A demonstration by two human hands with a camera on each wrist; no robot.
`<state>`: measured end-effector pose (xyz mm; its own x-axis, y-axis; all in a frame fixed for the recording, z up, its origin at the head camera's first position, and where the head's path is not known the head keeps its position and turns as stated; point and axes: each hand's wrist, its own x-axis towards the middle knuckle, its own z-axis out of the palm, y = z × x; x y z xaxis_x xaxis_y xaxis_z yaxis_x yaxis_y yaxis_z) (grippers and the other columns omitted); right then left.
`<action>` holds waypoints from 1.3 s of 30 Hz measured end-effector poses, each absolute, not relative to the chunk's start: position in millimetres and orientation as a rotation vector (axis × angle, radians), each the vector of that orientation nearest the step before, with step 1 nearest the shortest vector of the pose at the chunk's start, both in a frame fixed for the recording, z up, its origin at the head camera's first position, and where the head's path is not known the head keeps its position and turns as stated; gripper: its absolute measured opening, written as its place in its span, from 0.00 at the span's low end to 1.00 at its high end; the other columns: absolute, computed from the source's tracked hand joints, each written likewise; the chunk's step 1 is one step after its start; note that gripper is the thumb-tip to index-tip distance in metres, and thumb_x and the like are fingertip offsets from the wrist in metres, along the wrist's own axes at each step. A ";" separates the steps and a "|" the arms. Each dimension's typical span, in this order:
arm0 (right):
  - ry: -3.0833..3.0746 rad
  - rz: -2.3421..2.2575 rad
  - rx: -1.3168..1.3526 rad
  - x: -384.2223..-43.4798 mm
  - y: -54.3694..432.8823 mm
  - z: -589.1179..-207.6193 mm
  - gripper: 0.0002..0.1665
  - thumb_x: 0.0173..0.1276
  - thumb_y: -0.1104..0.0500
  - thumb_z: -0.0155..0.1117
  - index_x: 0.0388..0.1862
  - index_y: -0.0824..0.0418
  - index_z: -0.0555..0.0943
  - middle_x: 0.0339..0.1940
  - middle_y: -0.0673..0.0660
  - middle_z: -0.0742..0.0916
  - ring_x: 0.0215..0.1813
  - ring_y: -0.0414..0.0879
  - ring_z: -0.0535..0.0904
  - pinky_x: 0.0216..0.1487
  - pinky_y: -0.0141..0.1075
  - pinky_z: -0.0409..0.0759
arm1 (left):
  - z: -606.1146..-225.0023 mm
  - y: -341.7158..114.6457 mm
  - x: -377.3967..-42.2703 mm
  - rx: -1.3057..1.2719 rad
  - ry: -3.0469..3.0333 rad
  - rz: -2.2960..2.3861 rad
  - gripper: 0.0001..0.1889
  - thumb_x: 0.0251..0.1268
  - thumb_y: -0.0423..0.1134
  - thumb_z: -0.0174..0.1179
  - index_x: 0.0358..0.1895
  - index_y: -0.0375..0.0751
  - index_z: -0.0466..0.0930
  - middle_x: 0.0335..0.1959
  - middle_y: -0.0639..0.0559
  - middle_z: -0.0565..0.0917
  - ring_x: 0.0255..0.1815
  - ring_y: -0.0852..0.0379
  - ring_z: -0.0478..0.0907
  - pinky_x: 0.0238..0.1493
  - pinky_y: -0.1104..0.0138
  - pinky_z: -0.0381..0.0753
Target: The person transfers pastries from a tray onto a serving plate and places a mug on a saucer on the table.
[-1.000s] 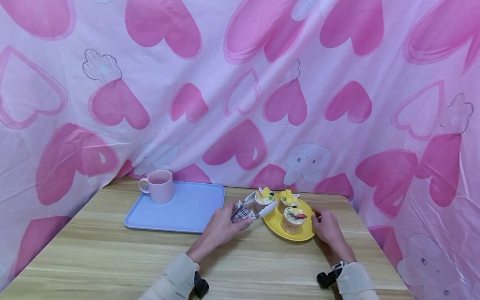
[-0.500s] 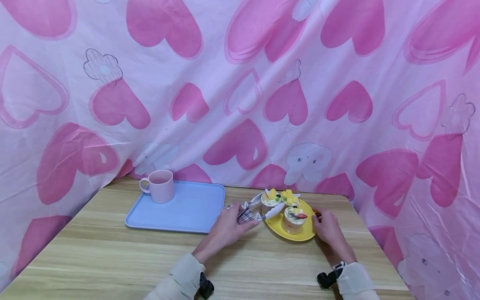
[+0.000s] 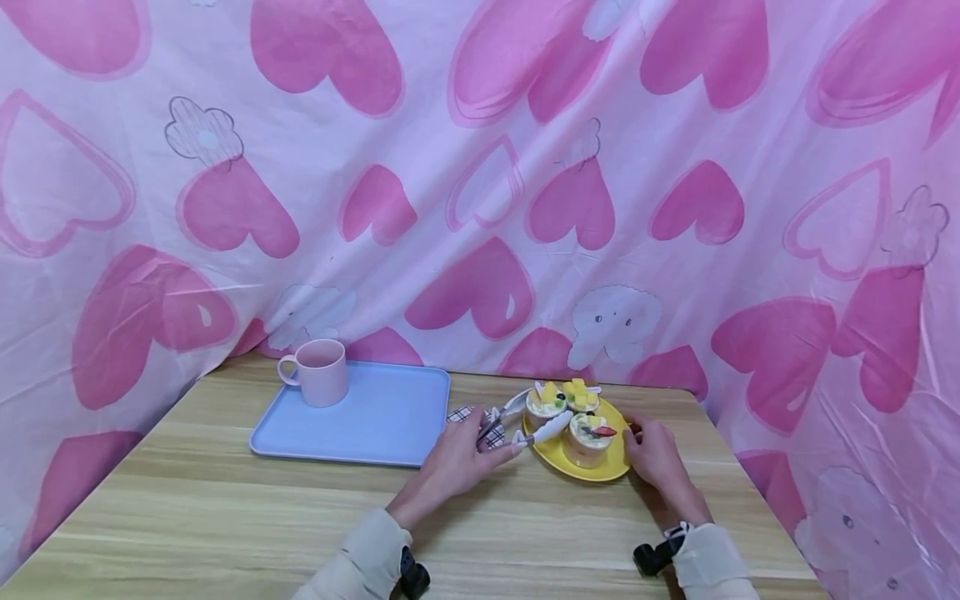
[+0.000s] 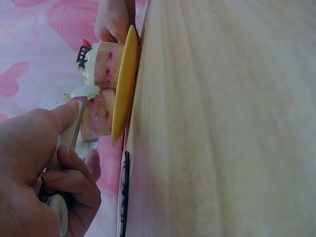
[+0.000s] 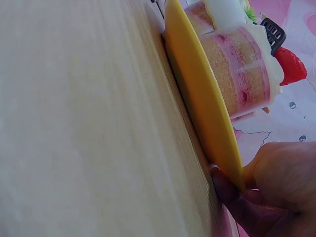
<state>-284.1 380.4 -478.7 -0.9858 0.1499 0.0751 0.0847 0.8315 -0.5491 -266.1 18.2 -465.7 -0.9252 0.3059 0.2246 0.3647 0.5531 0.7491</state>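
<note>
So the left hand's curled around some tongs, their arms spread either side of a dessert cup on the yellow plate, while the right hand pinches the rim.

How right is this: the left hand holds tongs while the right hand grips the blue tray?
One slip: the right hand grips the yellow plate, not the blue tray; the right wrist view shows it. The left hand does hold tongs.
</note>
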 end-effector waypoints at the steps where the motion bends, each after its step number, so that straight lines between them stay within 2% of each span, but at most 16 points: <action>1: -2.895 0.859 -0.185 -284.0 380.4 -478.8 0.26 0.84 0.64 0.55 0.75 0.73 0.74 0.58 0.72 0.85 0.50 0.56 0.83 0.46 0.42 0.88 | -465.7 17.9 -266.3 -0.587 -2.711 -1.330 0.34 0.65 0.65 0.74 0.56 0.40 0.78 0.30 0.54 0.81 0.27 0.61 0.75 0.25 0.67 0.75; 8: -2.885 0.839 -0.159 -283.3 380.2 -478.8 0.25 0.83 0.64 0.55 0.74 0.74 0.75 0.57 0.72 0.86 0.51 0.57 0.84 0.48 0.45 0.88 | -468.0 15.0 -268.0 -0.594 -2.723 -1.304 0.34 0.64 0.66 0.74 0.55 0.40 0.79 0.32 0.46 0.84 0.27 0.61 0.73 0.25 0.67 0.73; 15: -2.881 0.823 -0.154 -283.4 380.0 -479.1 0.25 0.82 0.64 0.55 0.73 0.74 0.75 0.56 0.72 0.87 0.50 0.57 0.84 0.48 0.46 0.88 | -469.0 11.6 -267.3 -0.614 -2.739 -1.307 0.33 0.64 0.67 0.74 0.53 0.41 0.79 0.30 0.52 0.82 0.26 0.63 0.73 0.24 0.67 0.74; 20: -2.881 0.833 -0.158 -284.1 380.4 -479.6 0.25 0.82 0.64 0.55 0.73 0.74 0.75 0.56 0.72 0.87 0.51 0.57 0.84 0.50 0.47 0.88 | -469.6 5.8 -266.9 -0.647 -2.725 -1.297 0.33 0.63 0.66 0.75 0.54 0.42 0.79 0.33 0.49 0.83 0.29 0.62 0.75 0.27 0.67 0.75; 24: -2.882 0.833 -0.154 -284.1 381.2 -479.7 0.25 0.82 0.65 0.55 0.73 0.75 0.75 0.57 0.72 0.86 0.52 0.58 0.85 0.51 0.48 0.89 | -471.1 1.5 -268.1 -0.655 -2.729 -1.300 0.32 0.63 0.66 0.75 0.52 0.42 0.79 0.31 0.52 0.82 0.28 0.62 0.75 0.27 0.68 0.75; 31: -2.887 0.847 -0.165 -283.5 381.4 -478.2 0.25 0.82 0.65 0.55 0.73 0.75 0.75 0.56 0.72 0.86 0.51 0.57 0.84 0.49 0.47 0.89 | -470.6 -1.7 -268.3 -0.670 -2.736 -1.346 0.32 0.63 0.66 0.75 0.53 0.42 0.80 0.32 0.54 0.82 0.28 0.63 0.76 0.27 0.68 0.76; 39: -2.890 0.852 -0.189 -284.7 380.5 -478.5 0.26 0.82 0.64 0.55 0.74 0.73 0.75 0.56 0.71 0.86 0.50 0.57 0.83 0.45 0.41 0.87 | -467.3 -4.4 -267.0 -0.649 -2.732 -1.384 0.37 0.60 0.67 0.77 0.58 0.41 0.78 0.39 0.47 0.86 0.33 0.60 0.78 0.30 0.67 0.78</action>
